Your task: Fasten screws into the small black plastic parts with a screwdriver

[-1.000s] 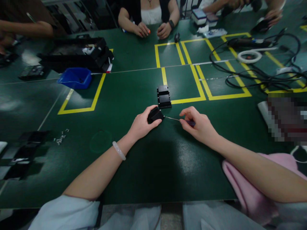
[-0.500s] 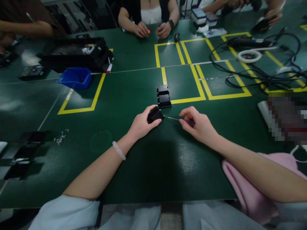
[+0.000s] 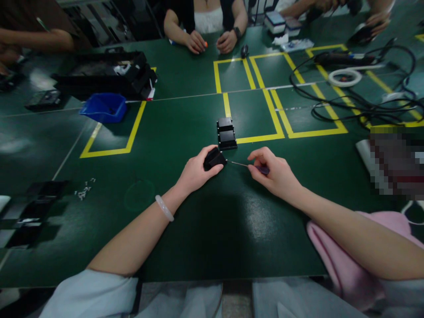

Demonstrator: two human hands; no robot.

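My left hand is closed around a small black block-shaped part at the middle of the table. In my right hand is a screwdriver, its handle pinched between thumb and fingers. The thin metal shaft points left and its tip meets the right side of the black part, where a small silvery screw shows. Just beyond lie similar black parts in a short row, with small shiny spots along their sides. Loose silvery screws are scattered on the left of the table.
At the far left a blue bin stands before a black tray. Black pieces lie near left. Black cables coil at right, above a pink cloth. Another person's hands rest at the far edge.
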